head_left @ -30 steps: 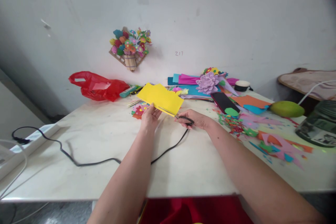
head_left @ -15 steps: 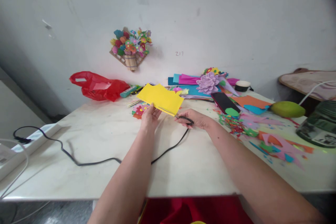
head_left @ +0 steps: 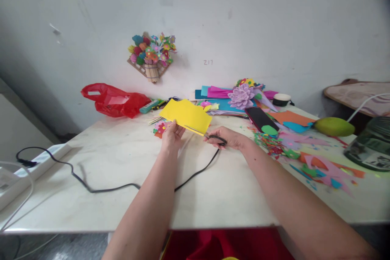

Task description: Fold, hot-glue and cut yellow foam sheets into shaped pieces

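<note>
A yellow sheet [head_left: 186,114], paper or thin foam with a notched far edge, is raised above the table. My left hand [head_left: 173,134] pinches its near edge, thumb on top and fingers beneath. Black-handled scissors [head_left: 218,139] are in my right hand [head_left: 228,138], whose fingers wrap round the loops. The blades lie along the sheet's near right edge, pointing left toward my left hand. Behind my left hand a pink and red paper flower [head_left: 159,129] rests on the table, partly hidden.
On the right lie a phone [head_left: 258,119], coloured scraps [head_left: 323,170], a green-yellow mango-like fruit [head_left: 334,126] and a glass jar [head_left: 370,146]. A red plastic bag [head_left: 117,100] sits back left. A black cable [head_left: 103,190] crosses the table from a power strip [head_left: 42,162].
The yellow sheet and my left hand have shifted very slightly, the hand a little to the left. The scissors stay at the sheet's near edge.
</note>
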Available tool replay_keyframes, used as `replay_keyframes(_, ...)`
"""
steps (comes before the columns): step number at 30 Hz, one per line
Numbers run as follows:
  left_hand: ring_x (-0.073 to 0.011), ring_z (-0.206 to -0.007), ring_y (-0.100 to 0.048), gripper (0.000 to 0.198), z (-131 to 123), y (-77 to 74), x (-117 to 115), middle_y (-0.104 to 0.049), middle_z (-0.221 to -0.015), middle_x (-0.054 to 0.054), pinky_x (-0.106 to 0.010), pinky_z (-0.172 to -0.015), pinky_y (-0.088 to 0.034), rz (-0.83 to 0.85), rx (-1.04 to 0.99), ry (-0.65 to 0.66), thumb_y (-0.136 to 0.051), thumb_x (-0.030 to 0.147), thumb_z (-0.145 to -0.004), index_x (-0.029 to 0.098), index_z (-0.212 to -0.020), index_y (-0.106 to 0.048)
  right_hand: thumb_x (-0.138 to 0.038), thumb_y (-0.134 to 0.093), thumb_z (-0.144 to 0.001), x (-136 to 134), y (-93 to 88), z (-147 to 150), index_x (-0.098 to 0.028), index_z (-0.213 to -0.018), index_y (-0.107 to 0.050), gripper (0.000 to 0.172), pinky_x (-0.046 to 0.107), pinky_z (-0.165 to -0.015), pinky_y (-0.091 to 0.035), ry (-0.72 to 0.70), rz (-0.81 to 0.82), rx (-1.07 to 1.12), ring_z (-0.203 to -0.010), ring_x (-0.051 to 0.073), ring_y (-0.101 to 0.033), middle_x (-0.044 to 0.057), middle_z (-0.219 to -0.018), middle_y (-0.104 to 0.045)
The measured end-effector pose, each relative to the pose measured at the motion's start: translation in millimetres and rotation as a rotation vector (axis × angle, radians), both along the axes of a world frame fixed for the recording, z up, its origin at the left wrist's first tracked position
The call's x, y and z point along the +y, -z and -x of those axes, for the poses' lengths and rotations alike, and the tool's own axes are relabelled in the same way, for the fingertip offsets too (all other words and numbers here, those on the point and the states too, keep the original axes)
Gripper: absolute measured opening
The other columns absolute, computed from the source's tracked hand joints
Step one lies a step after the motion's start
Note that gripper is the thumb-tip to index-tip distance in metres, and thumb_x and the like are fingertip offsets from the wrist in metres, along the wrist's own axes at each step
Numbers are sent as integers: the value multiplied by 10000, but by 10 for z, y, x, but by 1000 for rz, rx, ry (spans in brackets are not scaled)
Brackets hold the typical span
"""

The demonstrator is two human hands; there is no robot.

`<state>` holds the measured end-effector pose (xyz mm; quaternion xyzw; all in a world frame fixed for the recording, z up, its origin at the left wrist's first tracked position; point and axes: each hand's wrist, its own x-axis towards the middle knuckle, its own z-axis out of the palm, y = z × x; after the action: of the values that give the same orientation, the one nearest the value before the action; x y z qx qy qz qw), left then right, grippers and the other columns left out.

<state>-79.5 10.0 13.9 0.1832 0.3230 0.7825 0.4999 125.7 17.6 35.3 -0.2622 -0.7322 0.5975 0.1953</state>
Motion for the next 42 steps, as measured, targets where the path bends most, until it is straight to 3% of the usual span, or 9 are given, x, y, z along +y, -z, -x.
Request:
replay_keyframes(17,-107,-614,-627,30,-78,2,-7,-649,-682,1,-241,-645,-495,11,45,57,-592,192,-720,171,-729,-571,-346,-578,-712,88,127,-19,-87,-758,-574,263,152,-311,-251,9,-39,-9,-337,22,-354,-46,-476,-480)
replay_keyframes(42,-98,-597,-621,19,-67,-6,-11,-652,-672,-2,-222,-623,-495,13,37,68,-573,185,-734,167,-739,-577,-306,-592,-678,24,49,20,-95,-703,-567,213,160,-309,-258,49,-69,-18,-320,27,-321,-70,-403,-420)
